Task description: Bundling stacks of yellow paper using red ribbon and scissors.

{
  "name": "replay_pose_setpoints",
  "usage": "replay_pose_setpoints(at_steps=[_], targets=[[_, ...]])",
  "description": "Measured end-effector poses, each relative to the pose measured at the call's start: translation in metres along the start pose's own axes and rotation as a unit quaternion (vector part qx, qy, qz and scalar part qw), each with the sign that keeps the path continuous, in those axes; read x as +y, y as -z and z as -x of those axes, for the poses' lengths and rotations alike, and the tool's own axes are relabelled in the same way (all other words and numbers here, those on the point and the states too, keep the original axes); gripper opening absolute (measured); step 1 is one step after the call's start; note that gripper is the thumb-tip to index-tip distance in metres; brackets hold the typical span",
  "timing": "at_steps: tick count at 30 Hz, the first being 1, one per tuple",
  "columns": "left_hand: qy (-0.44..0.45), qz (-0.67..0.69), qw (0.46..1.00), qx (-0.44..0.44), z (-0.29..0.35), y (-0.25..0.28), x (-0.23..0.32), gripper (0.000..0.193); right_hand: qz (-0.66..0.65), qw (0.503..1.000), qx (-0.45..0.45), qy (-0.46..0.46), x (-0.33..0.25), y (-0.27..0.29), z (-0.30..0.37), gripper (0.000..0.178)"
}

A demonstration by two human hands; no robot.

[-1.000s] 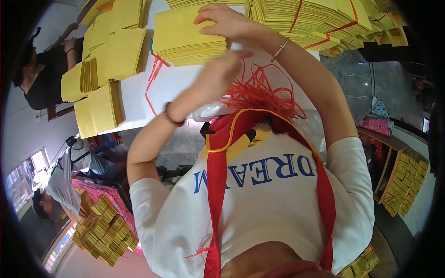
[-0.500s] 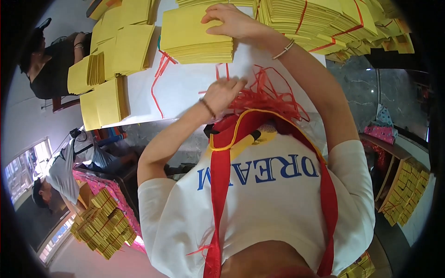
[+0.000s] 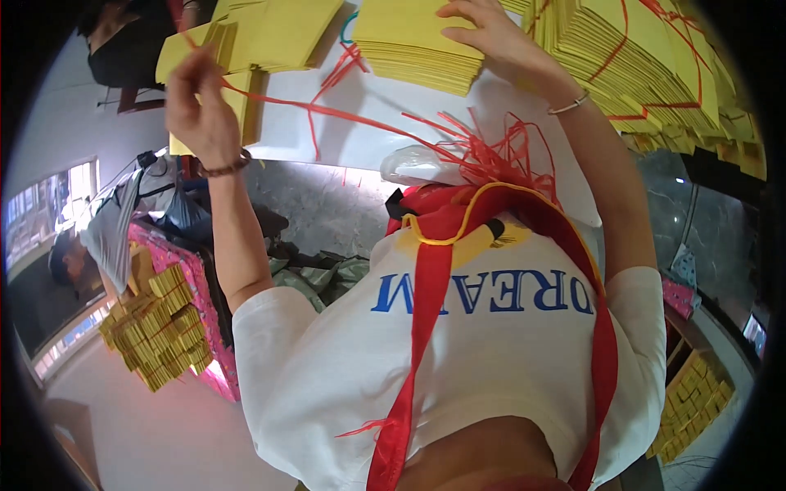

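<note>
My left hand [image 3: 201,110] is raised at the left, closed around a red plastic strip [image 3: 327,110]. That strip stretches across the white table to a tangled bunch of red strips [image 3: 508,155] by the apron at my waist. One end sticks up past my fingers. My right hand [image 3: 499,37] lies with fingers spread on the right part of a stack of yellow paper [image 3: 417,49], pressing its top; nothing is gripped in it. A few short red strips [image 3: 344,67] lie left of that stack, beside a teal ring-shaped piece [image 3: 349,29].
Loose yellow paper piles [image 3: 286,33] cover the table's left part. Tied yellow bundles [image 3: 630,61] are heaped at the right. Beyond the left edge, a person [image 3: 127,49] sits; another person [image 3: 74,254] is near more bundles [image 3: 160,327]. Grey sacking [image 3: 327,278] lies below the table edge.
My left hand has swung from the red bunch far out to the left, drawing a strip taut. My right hand stays on the yellow stack. The whole view has shifted.
</note>
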State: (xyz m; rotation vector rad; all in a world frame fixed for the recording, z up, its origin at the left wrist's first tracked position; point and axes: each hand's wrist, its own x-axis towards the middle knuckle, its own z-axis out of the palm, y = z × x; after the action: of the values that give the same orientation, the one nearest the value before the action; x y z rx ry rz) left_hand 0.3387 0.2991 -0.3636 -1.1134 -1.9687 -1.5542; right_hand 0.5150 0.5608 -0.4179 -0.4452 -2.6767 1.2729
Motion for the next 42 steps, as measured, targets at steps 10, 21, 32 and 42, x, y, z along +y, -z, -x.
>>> replay_pose_setpoints(at_steps=[10, 21, 32, 42], targets=[[-0.040, 0.203, 0.977, 0.050, -0.093, -0.021, -0.009, 0.014, 0.082, 0.985, 0.085, 0.122, 0.048, -0.028, -0.021, 0.035], [0.160, 0.233, 0.914, -0.291, -0.183, -0.151, 0.020, 0.021, -0.003, 0.997, 0.073, 0.029, 0.053, -0.028, -0.018, 0.035], [0.169, 0.223, 0.923, -0.264, -0.056, -0.193, -0.045, 0.037, 0.139, 0.980, 0.124, -0.075, 0.003, -0.041, -0.021, 0.036], [0.198, 0.003, 0.973, -0.120, 0.155, -0.106, -0.002, 0.035, 0.111, 0.980, 0.150, -0.062, 0.017, -0.050, -0.024, 0.033]])
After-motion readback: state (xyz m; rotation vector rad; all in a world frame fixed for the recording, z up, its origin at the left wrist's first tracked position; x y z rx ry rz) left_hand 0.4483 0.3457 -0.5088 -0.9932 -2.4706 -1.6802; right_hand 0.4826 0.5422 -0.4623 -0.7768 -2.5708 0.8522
